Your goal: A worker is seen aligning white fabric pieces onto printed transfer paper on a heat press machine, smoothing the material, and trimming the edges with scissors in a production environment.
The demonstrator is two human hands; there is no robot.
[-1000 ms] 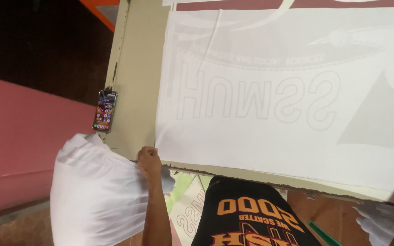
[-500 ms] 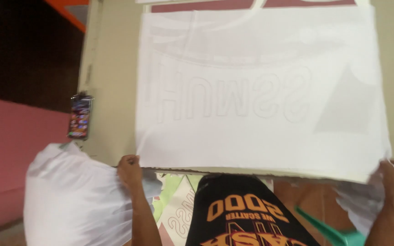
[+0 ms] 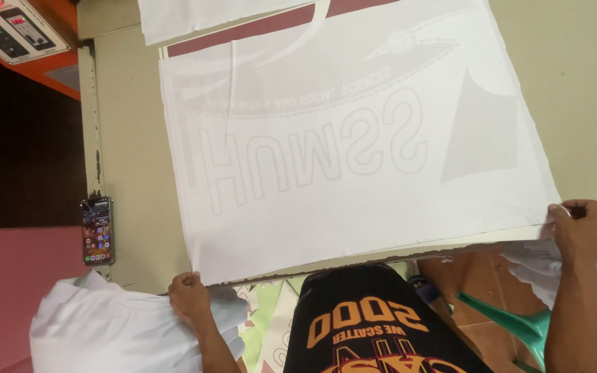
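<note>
Change since earlier frame: both hands have shifted outward along the near edge of the white fabric sheet (image 3: 354,145), and the sheet now lies further onto the tabletop (image 3: 575,83), with the phone (image 3: 97,231) appearing further from the sheet's left edge.
Sheet position: spread flat on the tabletop, faint mirrored lettering showing through, near edge level with the tabletop's front edge.
Left hand (image 3: 189,298): at the sheet's near left corner; grip closed on the fabric at that corner.
Right hand (image 3: 580,228): at the sheet's near right corner; grip pinched shut on the sheet's edge.
Loose fabric: white bundles (image 3: 98,331) hang below the sheet's near left corner, with more white cloth below its near right corner.
Done, as judged: sheet laid out and largely smooth; far edge overlaps a maroon-and-white panel (image 3: 257,21).
Left, as judged: corners not yet released; a light crease runs down the sheet's left portion.
Other items: control panel (image 3: 8,27) beyond the sheet's far left corner; green plastic stool (image 3: 513,321) below its near edge.
</note>
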